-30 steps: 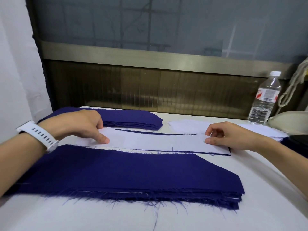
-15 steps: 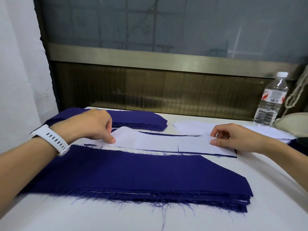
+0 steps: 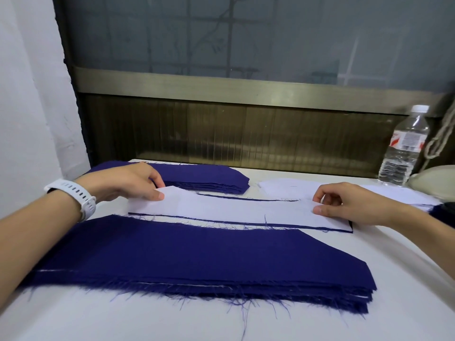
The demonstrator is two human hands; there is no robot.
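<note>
Navy piece (image 3: 351,229) under white strip (image 3: 234,210) mostly hidden, only edge shows. Strip spans between hands: left hand (image 3: 128,180) pinches left end, right hand (image 3: 349,205) pinches right end.

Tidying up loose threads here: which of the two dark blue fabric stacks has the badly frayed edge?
The big near stack: threads straggle from its front edge. The smaller far stack, beyond the left hand, shows neat edges.
</note>
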